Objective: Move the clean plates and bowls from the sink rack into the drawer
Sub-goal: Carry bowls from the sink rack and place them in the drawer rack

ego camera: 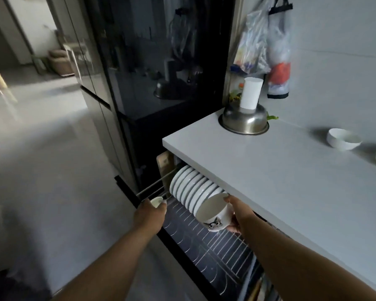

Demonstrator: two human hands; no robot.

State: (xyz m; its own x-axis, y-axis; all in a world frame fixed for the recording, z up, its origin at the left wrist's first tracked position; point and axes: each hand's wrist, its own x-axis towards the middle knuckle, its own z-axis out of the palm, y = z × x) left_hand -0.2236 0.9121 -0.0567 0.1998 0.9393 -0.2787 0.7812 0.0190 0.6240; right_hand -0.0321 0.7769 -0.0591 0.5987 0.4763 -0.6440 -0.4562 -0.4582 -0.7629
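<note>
The right hand (pixel 237 210) grips a tilted cat-printed bowl (pixel 214 213) beside the racked plates (pixel 193 189); the left hand (pixel 149 211) holds a small cup (pixel 156 201) over the drawer (pixel 204 242).

No words, numbers or brand names can be read anywhere in this view. The only mark is a printed cat face on the side of the white bowl (pixel 213 215); it has no lettering with it. The plastic bags (pixel 263 40) hanging on the wall show patches of orange, blue and yellow print, and a packet (pixel 237 92) behind the steel bowl shows green and orange print, but all of it is too blurred to make out.
</note>
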